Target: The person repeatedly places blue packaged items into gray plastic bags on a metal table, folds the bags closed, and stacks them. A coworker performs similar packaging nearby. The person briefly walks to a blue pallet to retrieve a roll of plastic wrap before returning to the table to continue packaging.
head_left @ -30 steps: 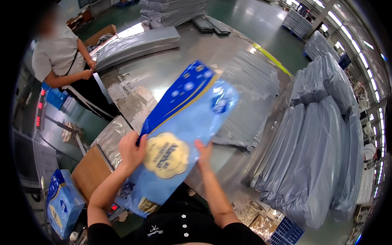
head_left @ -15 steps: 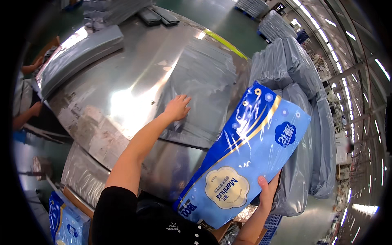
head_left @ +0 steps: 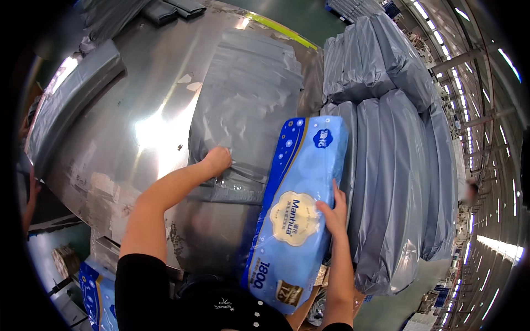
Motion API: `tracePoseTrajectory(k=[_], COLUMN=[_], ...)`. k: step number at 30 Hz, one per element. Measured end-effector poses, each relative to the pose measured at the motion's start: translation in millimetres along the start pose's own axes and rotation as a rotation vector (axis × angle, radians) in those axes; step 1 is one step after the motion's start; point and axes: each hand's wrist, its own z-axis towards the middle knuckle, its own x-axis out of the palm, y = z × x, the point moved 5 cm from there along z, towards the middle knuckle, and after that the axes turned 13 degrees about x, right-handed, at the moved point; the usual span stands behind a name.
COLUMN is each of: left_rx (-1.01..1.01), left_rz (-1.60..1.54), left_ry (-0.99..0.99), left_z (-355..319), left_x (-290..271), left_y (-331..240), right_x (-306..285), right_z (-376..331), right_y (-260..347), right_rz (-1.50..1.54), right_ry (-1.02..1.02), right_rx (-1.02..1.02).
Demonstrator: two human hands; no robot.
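Grey plastic bag stack point(head_left: 243, 99) lies flat on the metal desk point(head_left: 113, 127). Left grip point(head_left: 219, 159): clenched on the stack's near edge. Right grip point(head_left: 334, 213): grasping the blue pack point(head_left: 295, 218), located right of the stack, toward the wearer. Grey bundles point(head_left: 392, 176): farther right of the stack.

Scuffed metal table point(head_left: 146, 88) under a flat grey plastic stack point(head_left: 248, 94), a long grey bundle point(head_left: 77, 94) and folded grey packs point(head_left: 160, 11).

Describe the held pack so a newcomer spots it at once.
Start at the metal table, then the grey bundles at right. Just left of them is the blue pack, long, with a cream badge. Unlike the other pack at lower left, it is in the right grip.
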Motion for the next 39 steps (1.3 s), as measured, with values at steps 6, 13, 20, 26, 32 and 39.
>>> tracePoseTrajectory(k=[6, 13, 20, 26, 32, 39], left_rx=[-0.078, -0.446, -0.259, -0.410, -0.520, -0.769], left_rz=[-0.082, -0.362, -0.336, -0.363, -0.631, -0.792], left_ry=[-0.283, -0.821, -0.860, -0.754, -1.016, -1.036], left_z=[-12, -85, -108, -100, -34, 6], left_x=[-10, -44, -69, -48, -41, 52], left_y=[15, 92, 68, 93, 126, 184], right_x=[-18, 111, 154, 147, 201, 186], right_z=[-7, -91, -79, 15, 138, 216], right_y=[12, -56, -61, -91, -84, 38], right_rz=[0.395, 0.497, 0.750, 0.976, 0.607, 0.166], right_ry=[0.506, 1.164, 1.348, 0.999, 0.267, -0.359], right_rx=[0.026, 0.433, 0.503, 0.617, -0.011, -0.249])
